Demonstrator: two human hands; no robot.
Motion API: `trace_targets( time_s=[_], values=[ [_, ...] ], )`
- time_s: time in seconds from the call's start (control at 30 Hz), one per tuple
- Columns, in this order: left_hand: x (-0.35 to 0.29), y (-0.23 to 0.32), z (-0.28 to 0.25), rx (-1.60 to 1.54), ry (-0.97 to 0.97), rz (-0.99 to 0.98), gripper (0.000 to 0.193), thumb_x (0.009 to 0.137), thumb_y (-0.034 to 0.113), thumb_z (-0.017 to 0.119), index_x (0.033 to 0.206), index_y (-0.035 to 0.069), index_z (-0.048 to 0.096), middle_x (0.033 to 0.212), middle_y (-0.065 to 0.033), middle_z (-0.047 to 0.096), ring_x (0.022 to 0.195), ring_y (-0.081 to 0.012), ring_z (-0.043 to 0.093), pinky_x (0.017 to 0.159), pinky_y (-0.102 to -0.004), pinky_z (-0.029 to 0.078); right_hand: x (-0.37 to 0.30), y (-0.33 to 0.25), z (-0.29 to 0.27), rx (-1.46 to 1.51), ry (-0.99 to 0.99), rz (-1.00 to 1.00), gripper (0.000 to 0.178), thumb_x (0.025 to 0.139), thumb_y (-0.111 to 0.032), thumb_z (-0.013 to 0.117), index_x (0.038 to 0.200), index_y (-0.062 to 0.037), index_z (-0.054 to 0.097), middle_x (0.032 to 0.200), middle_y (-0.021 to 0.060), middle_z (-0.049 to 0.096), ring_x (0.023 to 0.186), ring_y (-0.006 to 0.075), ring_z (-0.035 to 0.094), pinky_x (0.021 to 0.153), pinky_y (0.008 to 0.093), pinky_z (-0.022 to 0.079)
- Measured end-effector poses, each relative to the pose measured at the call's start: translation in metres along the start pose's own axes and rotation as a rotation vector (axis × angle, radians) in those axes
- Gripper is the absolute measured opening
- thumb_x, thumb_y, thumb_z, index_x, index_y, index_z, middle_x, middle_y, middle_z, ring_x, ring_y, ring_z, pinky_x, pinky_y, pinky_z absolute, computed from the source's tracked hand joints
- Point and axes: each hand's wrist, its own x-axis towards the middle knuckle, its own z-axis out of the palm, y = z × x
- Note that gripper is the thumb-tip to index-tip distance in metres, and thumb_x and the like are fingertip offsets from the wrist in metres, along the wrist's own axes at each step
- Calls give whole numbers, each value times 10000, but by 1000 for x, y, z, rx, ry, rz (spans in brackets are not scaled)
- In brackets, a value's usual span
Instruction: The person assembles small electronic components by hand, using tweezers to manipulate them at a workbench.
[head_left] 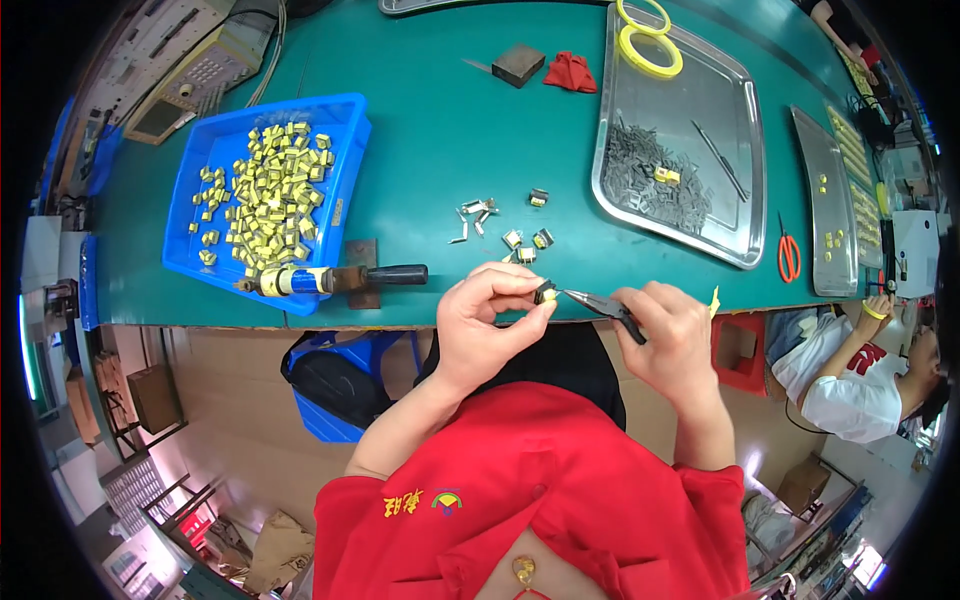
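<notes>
My left hand (488, 322) is closed over the bench's front edge, pinching a small black-and-yellow transformer (545, 294) between thumb and fingers. My right hand (668, 335) is wrapped round the grips of long-nose pliers (598, 303), whose tips point left at the transformer. Whether the tips touch it is too small to tell. Just beyond my left hand lie several similar transformers (526, 255), and one more (538, 197) rests farther back. Beside them is a loose group of shiny metal clips (480, 212).
At left stands a blue bin (352, 125) of yellow-wrapped parts, with a taped, black-handled tool (395, 275) by its near corner. A metal tray (735, 235) with grey pieces, yellow tape rolls (650, 52) and orange-handled scissors (789, 258) lie right. A co-worker (850, 385) sits far right.
</notes>
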Motion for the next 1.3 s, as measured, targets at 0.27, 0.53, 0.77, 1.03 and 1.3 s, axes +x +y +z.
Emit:
trace_targets(
  time_s=[0.27,0.53,0.77,1.03,1.3],
  values=[
    [5,-9,-5,-496,-113,-601,186,843,-40,649,1024,-34,610,924,-95,655,846,-147,647,779,-278,553,11,25,-5,245,-245,108,126,709,-37,738,794,4,655,636,138,569,499,268,545,471,354,400],
    [7,-2,-10,-433,-112,-646,244,882,19,638,1123,-20,628,1008,-113,668,908,-167,660,801,-267,559,26,19,-5,148,-117,-18,159,708,-56,742,822,-13,641,654,112,566,555,278,555,505,367,415],
    [-1,-7,-8,-986,76,-833,178,906,52,618,1078,7,619,1036,-97,650,994,-193,644,858,-266,561,2,8,11,12,123,-48,283,627,7,713,886,-39,607,737,98,544,655,288,540,585,378,421],
    [-2,-6,-5,-987,76,-856,156,913,89,620,1064,49,621,1037,-70,644,973,-151,636,852,-251,554,-10,-3,19,4,132,-24,324,607,-3,717,910,-39,607,770,94,550,677,290,536,603,382,413],
    [-5,-6,-2,-985,68,-849,161,917,80,609,1073,42,599,1031,-70,639,930,-145,645,826,-242,565,-12,-9,22,-109,165,-42,403,579,-21,730,961,-48,606,805,74,539,720,257,523,628,368,385]
  ],
)
